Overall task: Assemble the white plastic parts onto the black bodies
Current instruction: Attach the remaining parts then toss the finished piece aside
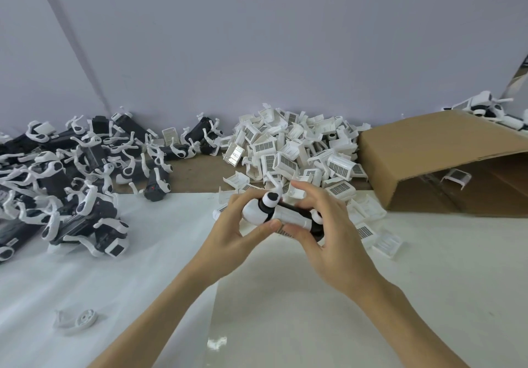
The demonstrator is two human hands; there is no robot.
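Left on the worktop (pixel 428 296) sits the heap of bodies (pixel 65 173); behind centre, against the wall (pixel 257 53), the pile of clip-on parts (pixel 300 150). Right of that pile lies a tipped carton (pixel 445 150), one part (pixel 456 177) inside. Near the front-left edge rests a lone small piece (pixel 77 320). Both hands (pixel 228 233) meet before the pile.
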